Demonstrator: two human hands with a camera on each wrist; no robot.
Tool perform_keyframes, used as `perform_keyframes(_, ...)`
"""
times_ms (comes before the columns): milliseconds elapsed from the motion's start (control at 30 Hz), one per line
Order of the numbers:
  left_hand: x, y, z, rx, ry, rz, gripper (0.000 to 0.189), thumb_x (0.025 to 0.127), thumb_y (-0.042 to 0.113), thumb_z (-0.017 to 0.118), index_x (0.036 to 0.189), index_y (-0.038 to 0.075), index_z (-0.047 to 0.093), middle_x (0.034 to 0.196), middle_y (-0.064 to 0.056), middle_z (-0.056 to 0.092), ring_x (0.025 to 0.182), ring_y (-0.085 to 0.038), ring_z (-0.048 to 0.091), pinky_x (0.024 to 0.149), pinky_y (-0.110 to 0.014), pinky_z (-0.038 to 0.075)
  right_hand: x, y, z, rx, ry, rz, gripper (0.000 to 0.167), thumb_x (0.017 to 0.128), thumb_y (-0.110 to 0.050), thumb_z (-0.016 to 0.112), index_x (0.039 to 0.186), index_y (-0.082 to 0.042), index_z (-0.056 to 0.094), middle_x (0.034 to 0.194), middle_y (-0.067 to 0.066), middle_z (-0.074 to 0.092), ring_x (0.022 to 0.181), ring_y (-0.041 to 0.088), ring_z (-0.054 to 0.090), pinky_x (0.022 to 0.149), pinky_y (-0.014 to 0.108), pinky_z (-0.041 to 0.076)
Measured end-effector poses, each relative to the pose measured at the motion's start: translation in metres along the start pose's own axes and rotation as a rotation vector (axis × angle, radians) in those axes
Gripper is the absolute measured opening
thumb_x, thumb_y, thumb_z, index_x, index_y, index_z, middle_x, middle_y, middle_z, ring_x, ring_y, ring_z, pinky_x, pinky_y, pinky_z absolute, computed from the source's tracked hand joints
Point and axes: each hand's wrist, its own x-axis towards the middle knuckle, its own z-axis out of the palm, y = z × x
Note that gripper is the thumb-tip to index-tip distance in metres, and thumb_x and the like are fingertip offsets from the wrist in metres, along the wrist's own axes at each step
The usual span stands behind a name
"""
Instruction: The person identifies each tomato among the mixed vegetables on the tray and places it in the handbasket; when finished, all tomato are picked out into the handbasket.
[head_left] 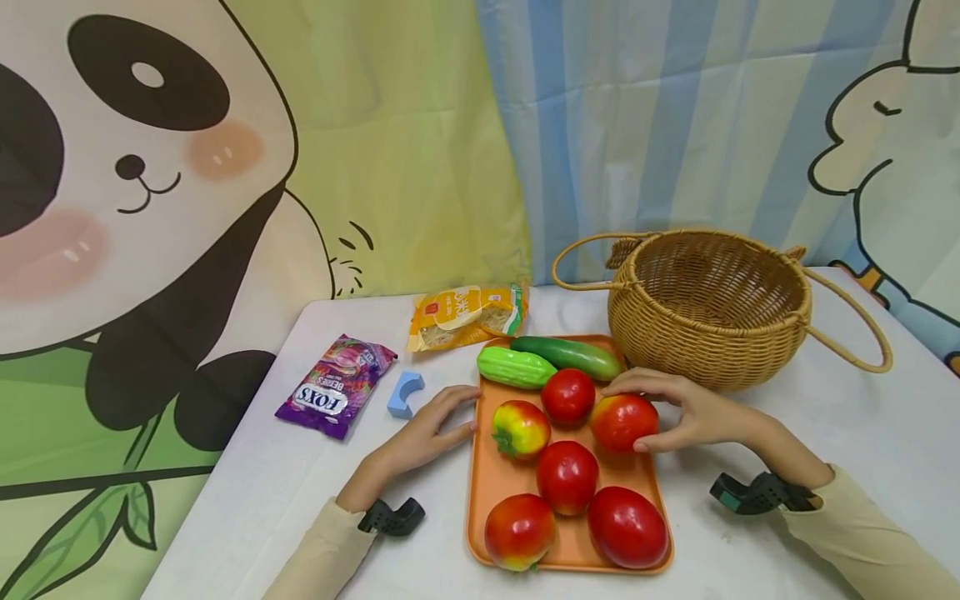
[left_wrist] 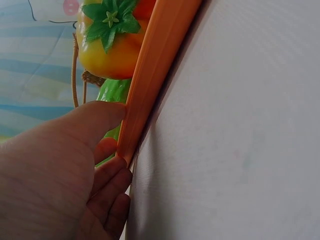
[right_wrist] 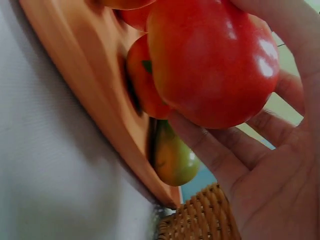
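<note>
I've got both hands on my head feed, so let's call it with the orange tray (head_left: 517, 477) as the dial, twelve at its far edge. Over at two o'clock, the right hand (head_left: 693, 410) has the red fruit (head_left: 625, 422)! That grip is pinching it, thumb on the near side, fingers across the far side; I can't tell whether its underside touches the tray. At nine, the left hand (head_left: 425, 435) has its grip spread, thumb and fingers apart, the thumb touching the tray's edge.

Round the tray we go: long green cucumber (head_left: 572, 358) at twelve, bumpy green gourd (head_left: 517, 367) at eleven, leaf-capped yellow-red fruit (head_left: 519, 427) at ten. A small red fruit (head_left: 568, 397) sits just short of the cucumber, a round red fruit (head_left: 567, 477) near the centre. Orange-red fruit (head_left: 520, 531) at seven, big oval red fruit (head_left: 628, 527) at five.

Out on the white table (head_left: 431, 562), the wicker basket (head_left: 712, 346) stands between one and two, the yellow packet (head_left: 465, 317) at eleven, the blue block (head_left: 402, 398) and purple bag (head_left: 336, 387) between nine and ten.
</note>
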Motion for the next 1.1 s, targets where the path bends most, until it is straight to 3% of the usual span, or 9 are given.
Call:
perform_keyframes(367, 0.000, 0.001, 0.000, 0.001, -0.001, -0.011, 0.053, 0.097, 0.035, 0.060, 0.145, 0.020, 0.044, 0.148, 0.001, 0.042, 0.141, -0.021, 0.034, 0.117, -0.046, 0.028, 0.000, -0.015, -0.011, -0.056, 0.097, -0.087, 0.066, 0.069, -0.006, 0.088, 0.129, -0.009, 0.060, 0.127, 0.005, 0.058, 0.119, 0.010, 0.051, 0.095, 0.019, 0.048)
perform_keyframes(533, 0.001, 0.002, 0.000, 0.004, -0.003, -0.013, 0.054, 0.097, 0.036, 0.060, 0.146, 0.020, 0.043, 0.148, 0.001, 0.042, 0.142, -0.021, 0.034, 0.117, -0.045, 0.027, 0.001, -0.017, -0.018, -0.046, 0.138, -0.183, 0.066, 0.066, -0.004, 0.088, 0.127, -0.001, 0.060, 0.125, 0.010, 0.059, 0.118, 0.012, 0.052, 0.094, 0.017, 0.048)
perform_keyframes(833, 0.002, 0.002, 0.000, 0.006, -0.001, -0.005, 0.053, 0.097, 0.036, 0.060, 0.146, 0.020, 0.043, 0.148, 0.000, 0.042, 0.142, -0.021, 0.034, 0.117, -0.046, 0.027, -0.006, -0.028, -0.031, -0.005, 0.181, -0.100, 0.071, 0.062, 0.012, 0.085, 0.127, 0.002, 0.058, 0.131, 0.002, 0.054, 0.118, 0.008, 0.053, 0.086, 0.021, 0.055)
perform_keyframes(1100, -0.002, 0.002, -0.001, -0.002, 0.004, -0.005, 0.053, 0.098, 0.035, 0.060, 0.146, 0.019, 0.043, 0.148, 0.000, 0.042, 0.141, -0.022, 0.035, 0.116, -0.046, 0.029, -0.001, -0.026, -0.035, -0.059, 0.297, -0.198, 0.072, 0.059, 0.009, 0.087, 0.124, 0.008, 0.058, 0.130, 0.008, 0.057, 0.121, 0.012, 0.050, 0.092, 0.014, 0.049)
